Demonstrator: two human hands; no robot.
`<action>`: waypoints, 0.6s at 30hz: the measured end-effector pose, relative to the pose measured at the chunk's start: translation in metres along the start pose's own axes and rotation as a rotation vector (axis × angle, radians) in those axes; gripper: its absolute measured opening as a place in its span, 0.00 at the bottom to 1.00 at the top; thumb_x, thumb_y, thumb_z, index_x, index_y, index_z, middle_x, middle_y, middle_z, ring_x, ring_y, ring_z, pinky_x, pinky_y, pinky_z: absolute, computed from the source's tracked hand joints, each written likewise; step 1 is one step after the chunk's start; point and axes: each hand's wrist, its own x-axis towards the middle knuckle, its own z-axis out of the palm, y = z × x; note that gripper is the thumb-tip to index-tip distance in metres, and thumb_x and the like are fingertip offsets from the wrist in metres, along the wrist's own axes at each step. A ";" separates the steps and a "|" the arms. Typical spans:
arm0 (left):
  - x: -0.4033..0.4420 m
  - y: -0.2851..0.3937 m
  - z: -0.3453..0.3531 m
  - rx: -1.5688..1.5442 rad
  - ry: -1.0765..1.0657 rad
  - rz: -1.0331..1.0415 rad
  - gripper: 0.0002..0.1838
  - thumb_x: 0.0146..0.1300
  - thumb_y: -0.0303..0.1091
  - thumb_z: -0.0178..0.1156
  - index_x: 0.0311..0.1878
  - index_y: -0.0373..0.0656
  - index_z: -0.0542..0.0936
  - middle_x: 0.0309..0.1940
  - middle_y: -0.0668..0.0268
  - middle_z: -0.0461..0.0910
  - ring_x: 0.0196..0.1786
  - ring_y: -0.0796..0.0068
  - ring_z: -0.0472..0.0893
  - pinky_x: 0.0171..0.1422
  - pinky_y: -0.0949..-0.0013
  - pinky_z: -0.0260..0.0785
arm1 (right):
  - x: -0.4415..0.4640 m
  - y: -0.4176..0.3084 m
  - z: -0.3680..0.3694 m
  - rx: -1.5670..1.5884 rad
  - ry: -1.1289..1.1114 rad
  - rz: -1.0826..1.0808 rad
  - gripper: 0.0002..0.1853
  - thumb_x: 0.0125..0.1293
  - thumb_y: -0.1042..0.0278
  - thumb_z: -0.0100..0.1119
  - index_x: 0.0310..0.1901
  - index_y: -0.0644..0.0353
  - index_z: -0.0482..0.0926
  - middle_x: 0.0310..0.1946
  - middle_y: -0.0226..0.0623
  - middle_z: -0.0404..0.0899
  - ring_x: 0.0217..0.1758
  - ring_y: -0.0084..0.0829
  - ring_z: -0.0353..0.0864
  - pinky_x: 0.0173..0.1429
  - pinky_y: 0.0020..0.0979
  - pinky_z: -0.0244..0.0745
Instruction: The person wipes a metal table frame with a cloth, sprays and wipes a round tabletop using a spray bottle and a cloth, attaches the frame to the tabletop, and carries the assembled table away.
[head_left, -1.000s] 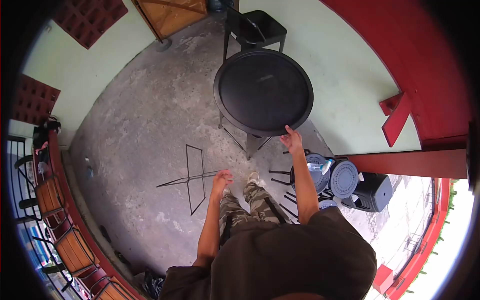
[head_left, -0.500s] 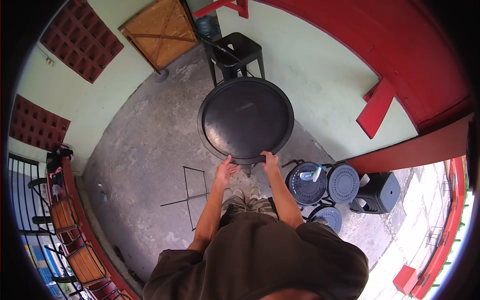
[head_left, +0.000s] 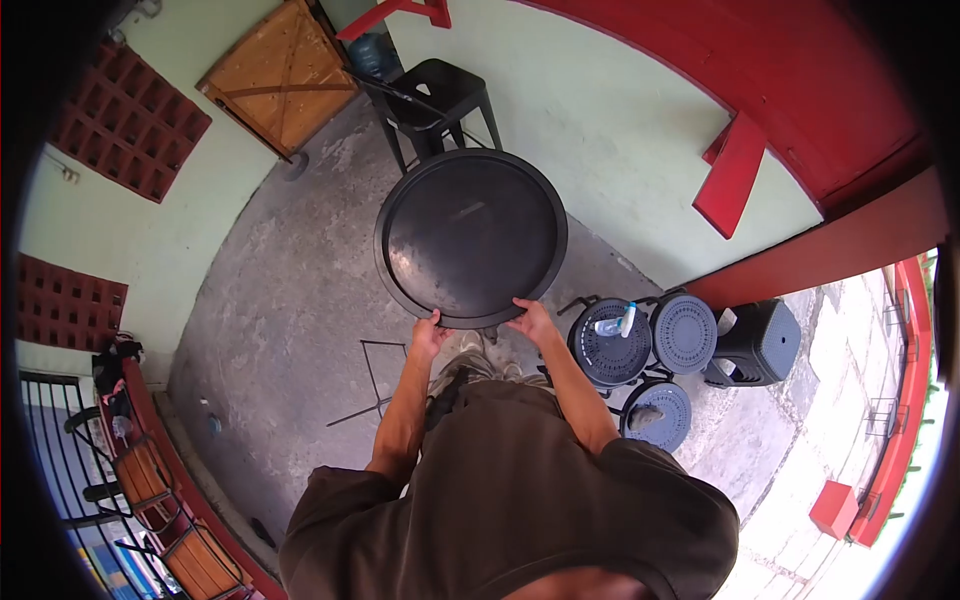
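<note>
While a person in a dark shirt (head_left: 510,490) and camouflage trousers stands upon it, a grey concrete floor (head_left: 290,260) spreads out, worn and blotched, beneath pale green walls (head_left: 620,150) and a broad red panel (head_left: 850,120) on the right. At the far end hangs a wooden door (head_left: 285,85) with diagonal bracing.

Directly before the person is a round black tabletop (head_left: 475,235) with a raised rim, a patch of light on its left side; what bears it underneath is mostly hidden. A thin metal frame (head_left: 380,400) lies on the floor to its left. Beyond the tabletop, near the wall, stands a black metal stool (head_left: 440,95); to the right cluster three round-seated stools (head_left: 685,335), just beside a black plastic stool (head_left: 775,345).

A bluish water jug (head_left: 372,55) sits behind the metal stool, its fill level unclear. The left hand (head_left: 430,335) and right hand (head_left: 533,320) both grip the tabletop's near rim, fingers partly concealed. On one round seat rests a spray bottle (head_left: 612,326), clear and blue-tinted, its contents indistinct.
</note>
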 end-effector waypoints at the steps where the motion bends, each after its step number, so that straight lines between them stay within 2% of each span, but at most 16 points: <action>1: 0.006 0.008 -0.001 0.005 -0.015 0.008 0.12 0.72 0.34 0.56 0.55 0.46 0.74 0.50 0.61 0.81 0.49 0.58 0.83 0.48 0.53 0.78 | -0.003 -0.003 0.006 -0.023 -0.003 -0.005 0.29 0.67 0.64 0.60 0.67 0.64 0.65 0.67 0.48 0.69 0.65 0.46 0.75 0.65 0.49 0.72; 4: 0.024 0.033 -0.005 0.075 0.046 0.045 0.11 0.72 0.34 0.57 0.54 0.46 0.75 0.50 0.61 0.81 0.44 0.58 0.84 0.46 0.52 0.79 | -0.006 -0.011 0.024 -0.138 0.022 -0.001 0.32 0.68 0.60 0.61 0.68 0.66 0.63 0.69 0.50 0.66 0.63 0.50 0.76 0.65 0.51 0.72; 7: 0.032 0.064 -0.009 0.176 0.038 0.047 0.17 0.71 0.38 0.58 0.58 0.41 0.72 0.53 0.55 0.78 0.56 0.55 0.79 0.57 0.48 0.75 | 0.001 -0.014 0.028 -0.303 0.094 0.003 0.34 0.67 0.57 0.62 0.67 0.68 0.63 0.68 0.53 0.66 0.58 0.52 0.80 0.63 0.52 0.73; 9: 0.015 0.091 0.004 0.334 0.131 0.029 0.24 0.65 0.36 0.62 0.60 0.37 0.69 0.52 0.49 0.76 0.56 0.50 0.78 0.58 0.47 0.73 | 0.008 -0.017 0.026 -0.374 0.101 -0.056 0.33 0.66 0.55 0.62 0.65 0.70 0.66 0.64 0.56 0.69 0.52 0.51 0.84 0.60 0.52 0.76; 10: 0.006 0.104 0.014 0.421 0.172 0.020 0.27 0.62 0.36 0.64 0.61 0.35 0.68 0.52 0.47 0.75 0.56 0.48 0.78 0.59 0.46 0.72 | 0.008 -0.020 0.025 -0.366 0.121 -0.088 0.32 0.66 0.56 0.62 0.65 0.68 0.67 0.63 0.54 0.71 0.51 0.50 0.84 0.58 0.50 0.77; 13: 0.012 0.103 0.008 1.076 0.568 0.812 0.36 0.52 0.30 0.68 0.63 0.30 0.63 0.53 0.39 0.71 0.59 0.42 0.74 0.65 0.46 0.65 | -0.001 -0.021 0.017 -0.327 0.207 -0.157 0.29 0.66 0.57 0.62 0.64 0.62 0.69 0.58 0.48 0.76 0.47 0.45 0.85 0.51 0.45 0.79; 16: -0.014 0.115 0.033 1.249 0.482 1.059 0.38 0.48 0.24 0.65 0.64 0.30 0.61 0.56 0.41 0.70 0.61 0.38 0.70 0.67 0.48 0.61 | -0.007 -0.020 -0.006 -0.283 0.309 -0.192 0.21 0.67 0.59 0.58 0.59 0.56 0.72 0.51 0.42 0.81 0.44 0.41 0.85 0.47 0.41 0.79; 18: -0.015 0.111 0.048 1.272 0.255 1.118 0.37 0.49 0.22 0.65 0.64 0.31 0.63 0.59 0.42 0.68 0.63 0.41 0.68 0.68 0.49 0.59 | -0.018 -0.016 -0.018 -0.239 0.371 -0.209 0.13 0.68 0.60 0.54 0.52 0.53 0.73 0.47 0.38 0.83 0.46 0.37 0.84 0.47 0.40 0.78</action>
